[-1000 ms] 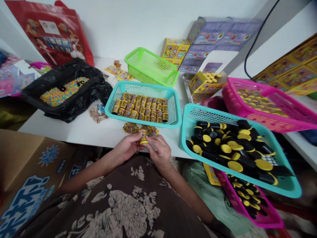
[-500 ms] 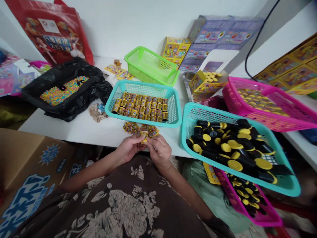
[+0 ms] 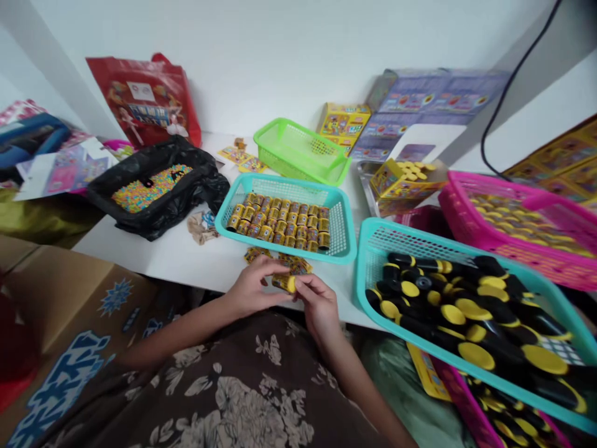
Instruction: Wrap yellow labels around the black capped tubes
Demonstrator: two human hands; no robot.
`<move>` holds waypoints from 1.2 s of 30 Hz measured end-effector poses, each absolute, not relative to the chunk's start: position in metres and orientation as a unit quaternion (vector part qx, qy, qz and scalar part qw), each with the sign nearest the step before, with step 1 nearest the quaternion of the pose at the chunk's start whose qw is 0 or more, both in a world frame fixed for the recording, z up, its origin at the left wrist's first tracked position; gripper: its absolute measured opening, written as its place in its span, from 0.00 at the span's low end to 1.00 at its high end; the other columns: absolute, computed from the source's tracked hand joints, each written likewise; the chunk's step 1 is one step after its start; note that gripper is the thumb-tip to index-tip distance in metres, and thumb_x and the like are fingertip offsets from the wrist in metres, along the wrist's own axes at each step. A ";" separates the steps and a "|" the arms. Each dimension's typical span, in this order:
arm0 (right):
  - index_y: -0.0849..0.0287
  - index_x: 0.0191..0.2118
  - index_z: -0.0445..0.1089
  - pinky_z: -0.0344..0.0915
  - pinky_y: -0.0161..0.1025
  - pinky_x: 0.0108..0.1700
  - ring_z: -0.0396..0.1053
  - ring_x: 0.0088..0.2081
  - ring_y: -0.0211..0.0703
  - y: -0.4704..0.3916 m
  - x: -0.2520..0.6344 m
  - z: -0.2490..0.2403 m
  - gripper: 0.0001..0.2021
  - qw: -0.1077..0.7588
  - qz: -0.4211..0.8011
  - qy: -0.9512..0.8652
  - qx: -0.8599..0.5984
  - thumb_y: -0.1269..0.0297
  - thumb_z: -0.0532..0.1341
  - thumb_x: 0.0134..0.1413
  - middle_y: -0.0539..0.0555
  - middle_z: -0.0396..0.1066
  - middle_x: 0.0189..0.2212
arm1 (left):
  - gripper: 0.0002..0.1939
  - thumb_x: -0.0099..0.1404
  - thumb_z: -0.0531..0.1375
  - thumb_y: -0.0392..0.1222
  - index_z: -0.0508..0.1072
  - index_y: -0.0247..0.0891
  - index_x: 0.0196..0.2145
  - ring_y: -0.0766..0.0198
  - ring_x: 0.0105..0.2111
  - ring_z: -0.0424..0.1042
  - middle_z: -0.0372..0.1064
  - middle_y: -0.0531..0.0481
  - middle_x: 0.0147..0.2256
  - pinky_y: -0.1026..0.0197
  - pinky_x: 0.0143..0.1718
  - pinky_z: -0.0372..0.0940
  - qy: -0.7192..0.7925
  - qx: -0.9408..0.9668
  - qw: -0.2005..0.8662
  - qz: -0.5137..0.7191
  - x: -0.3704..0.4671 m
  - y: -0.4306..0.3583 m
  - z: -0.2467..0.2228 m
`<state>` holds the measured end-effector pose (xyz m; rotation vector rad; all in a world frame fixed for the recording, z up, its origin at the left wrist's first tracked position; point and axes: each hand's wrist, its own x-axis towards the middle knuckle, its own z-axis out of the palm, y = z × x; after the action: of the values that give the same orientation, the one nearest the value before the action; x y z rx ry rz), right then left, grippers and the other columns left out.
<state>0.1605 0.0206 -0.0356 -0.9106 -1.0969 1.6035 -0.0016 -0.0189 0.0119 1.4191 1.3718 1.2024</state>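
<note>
My right hand [image 3: 321,305] pinches the yellow-lidded end of a small labelled canister [image 3: 282,283] just off the table's front edge. The canister lies roughly level, with a printed wrapper around its side. Around its other end, the thumb and fingers of my left hand [image 3: 256,286] are spread apart and appear not to grip it. Just beyond my hands are small piles of printed labels [image 3: 298,264], partly covered by my fingers. Behind them stands a turquoise basket [image 3: 347,239] with rows of wrapped canisters [image 3: 280,218]. To the right, another turquoise basket [image 3: 368,233] holds black canisters with yellow lids [image 3: 454,314].
A black-lined tub of colourful beads [image 3: 153,186] and a red bag [image 3: 149,102] stand left. At the back are a green basket [image 3: 298,171], an open yellow box [image 3: 392,177] and purple boxes [image 3: 420,93]. A pink basket [image 3: 536,236] sits right; a cardboard box [image 3: 79,311] stands front left.
My left fingers have spread away from the piece both hands were pinching, and the canister now shows in my right hand. The view has tilted up and shifted left.
</note>
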 end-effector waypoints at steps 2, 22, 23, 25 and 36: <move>0.58 0.26 0.76 0.60 0.35 0.28 0.63 0.22 0.36 0.021 0.161 -0.033 0.08 0.460 0.693 -0.421 -0.361 0.59 0.70 0.45 0.48 0.69 0.18 | 0.13 0.52 0.69 0.43 0.77 0.37 0.36 0.60 0.37 0.69 0.72 0.46 0.34 0.61 0.36 0.63 0.532 0.653 0.312 0.440 -0.003 -0.017 0.016; 0.58 0.34 0.74 0.62 0.35 0.25 0.66 0.23 0.38 0.021 0.180 -0.041 0.14 0.480 0.613 -0.464 -0.422 0.53 0.69 0.45 0.48 0.71 0.21 | 0.14 0.54 0.68 0.47 0.73 0.36 0.20 0.52 0.34 0.70 0.67 0.46 0.22 0.58 0.37 0.58 0.675 0.722 0.105 0.111 -0.010 0.112 0.059; 0.58 0.33 0.74 0.62 0.35 0.26 0.66 0.23 0.37 0.021 0.182 -0.042 0.14 0.483 0.597 -0.476 -0.429 0.53 0.68 0.46 0.48 0.70 0.21 | 0.15 0.56 0.67 0.47 0.72 0.36 0.19 0.53 0.35 0.70 0.67 0.46 0.22 0.57 0.38 0.58 0.671 0.723 0.105 0.129 -0.011 0.110 0.059; 0.59 0.33 0.74 0.62 0.35 0.26 0.65 0.23 0.37 0.023 0.185 -0.044 0.14 0.485 0.568 -0.497 -0.442 0.53 0.68 0.47 0.48 0.70 0.21 | 0.12 0.61 0.63 0.45 0.74 0.36 0.23 0.55 0.36 0.69 0.69 0.45 0.26 0.57 0.39 0.57 0.654 0.726 0.083 0.196 -0.012 0.095 0.060; 0.59 0.34 0.74 0.62 0.35 0.26 0.64 0.24 0.37 0.029 0.178 -0.045 0.14 0.470 0.545 -0.528 -0.451 0.53 0.67 0.49 0.48 0.70 0.22 | 0.08 0.58 0.66 0.47 0.75 0.41 0.32 0.60 0.33 0.67 0.69 0.50 0.29 0.62 0.35 0.57 0.704 0.626 0.156 0.299 -0.032 0.009 -0.030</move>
<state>0.1783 0.0294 -0.0452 -1.1051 -1.2927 1.3361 -0.0318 0.0088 -0.0298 1.7915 2.0146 0.8557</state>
